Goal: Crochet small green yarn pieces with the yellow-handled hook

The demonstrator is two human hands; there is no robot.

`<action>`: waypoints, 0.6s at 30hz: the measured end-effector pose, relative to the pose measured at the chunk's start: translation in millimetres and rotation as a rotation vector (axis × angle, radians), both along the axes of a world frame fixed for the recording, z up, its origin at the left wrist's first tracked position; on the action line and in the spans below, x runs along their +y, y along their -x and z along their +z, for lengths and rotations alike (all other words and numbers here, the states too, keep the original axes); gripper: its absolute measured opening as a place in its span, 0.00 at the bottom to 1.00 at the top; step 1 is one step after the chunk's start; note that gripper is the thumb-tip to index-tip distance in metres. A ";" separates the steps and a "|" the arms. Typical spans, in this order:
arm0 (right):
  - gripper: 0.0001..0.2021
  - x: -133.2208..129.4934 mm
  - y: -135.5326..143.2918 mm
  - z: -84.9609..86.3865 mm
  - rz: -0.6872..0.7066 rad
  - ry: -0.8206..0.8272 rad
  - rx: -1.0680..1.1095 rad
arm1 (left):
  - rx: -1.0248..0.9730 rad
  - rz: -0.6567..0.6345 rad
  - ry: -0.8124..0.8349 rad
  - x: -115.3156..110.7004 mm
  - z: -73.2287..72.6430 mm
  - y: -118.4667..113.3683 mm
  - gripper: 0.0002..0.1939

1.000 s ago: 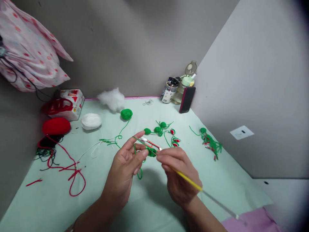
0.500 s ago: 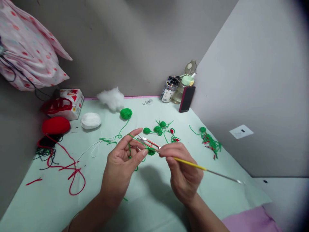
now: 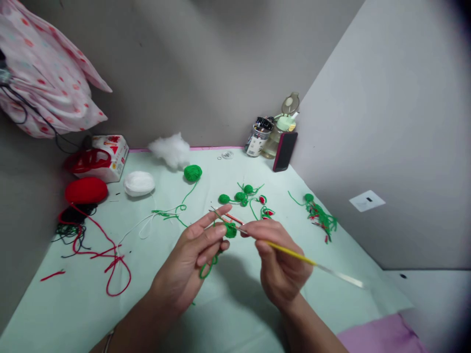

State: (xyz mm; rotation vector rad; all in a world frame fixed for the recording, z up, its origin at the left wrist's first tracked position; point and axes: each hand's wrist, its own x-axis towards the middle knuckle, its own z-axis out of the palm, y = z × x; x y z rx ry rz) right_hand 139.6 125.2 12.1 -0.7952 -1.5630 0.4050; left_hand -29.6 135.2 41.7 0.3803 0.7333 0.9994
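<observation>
My left hand (image 3: 195, 252) pinches a small green crochet piece (image 3: 230, 230) between thumb and fingers, with green yarn running over its raised index finger. A loop of that yarn (image 3: 208, 270) hangs below the fingers. In my right hand (image 3: 283, 255) is a crochet hook (image 3: 290, 252) with a yellow grip, held like a pen, its tip at the green piece. The hook's other metal end points out to the right. Behind the hands lie orange-handled thread snips (image 3: 235, 219), partly hidden by my fingers.
Green crocheted balls (image 3: 241, 196) and small red-and-green pieces (image 3: 268, 213) lie beyond my hands. Green (image 3: 193, 172), white (image 3: 139, 184) and red (image 3: 86, 190) yarn balls sit left, near white stuffing (image 3: 171, 151). A phone (image 3: 285, 151) leans at back right. Yarn scraps (image 3: 322, 215) lie right.
My left index finger has bent down and toward the right, and the left hand has turned over the piece. The hook has shifted slightly, its rear end swinging lower and left.
</observation>
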 end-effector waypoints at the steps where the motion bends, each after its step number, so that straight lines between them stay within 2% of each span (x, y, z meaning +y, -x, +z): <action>1: 0.12 1.7 -0.3 2.2 0.030 0.062 0.083 | 0.027 0.016 -0.011 1.2 0.7 1.7 0.21; 4: 0.10 4.8 -0.7 6.2 0.116 0.215 0.299 | 0.105 0.037 -0.066 1.9 1.0 2.9 0.21; 6: 0.09 6.1 -0.1 7.0 0.146 0.256 0.336 | 0.143 0.023 -0.110 -0.1 -0.7 0.2 0.20; 13: 0.09 5.5 6.1 8.4 0.072 0.197 0.143 | 0.250 0.040 -0.226 -5.8 -10.8 -7.5 0.18; 15: 0.11 1.6 8.5 5.9 0.005 0.124 0.023 | 0.255 0.065 -0.234 -5.4 -11.9 -7.3 0.19; 18: 0.20 -3.8 10.4 -0.2 -0.128 -0.037 -0.202 | 0.187 0.060 -0.171 -4.0 -11.4 -7.3 0.20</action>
